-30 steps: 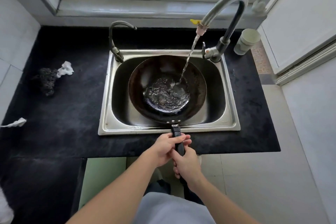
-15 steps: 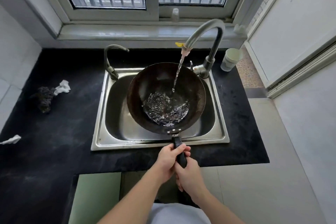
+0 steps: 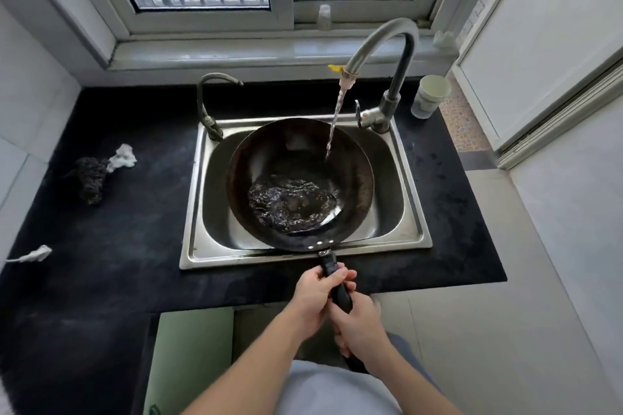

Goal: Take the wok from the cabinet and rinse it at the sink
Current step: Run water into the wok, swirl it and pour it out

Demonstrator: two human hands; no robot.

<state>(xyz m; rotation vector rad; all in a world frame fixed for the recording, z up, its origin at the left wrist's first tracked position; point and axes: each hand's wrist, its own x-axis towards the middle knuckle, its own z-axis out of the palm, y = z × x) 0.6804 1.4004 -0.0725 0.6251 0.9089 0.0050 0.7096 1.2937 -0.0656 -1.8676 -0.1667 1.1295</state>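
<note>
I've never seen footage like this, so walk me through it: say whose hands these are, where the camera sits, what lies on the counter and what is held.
No machine here: a person wears a wide-angle camera on the head, looking down at their own hands. The left hand and right hand both grip the black handle of a dark wok set in the steel sink. Water runs from the tall faucet into the wok and pools at its bottom. A smaller tap stands at the sink's back left corner. On the black countertop lie a dark scouring pad, a crumpled white paper beside it, and a thin white scrap near the left edge. A pale cup stands right of the faucet.
</note>
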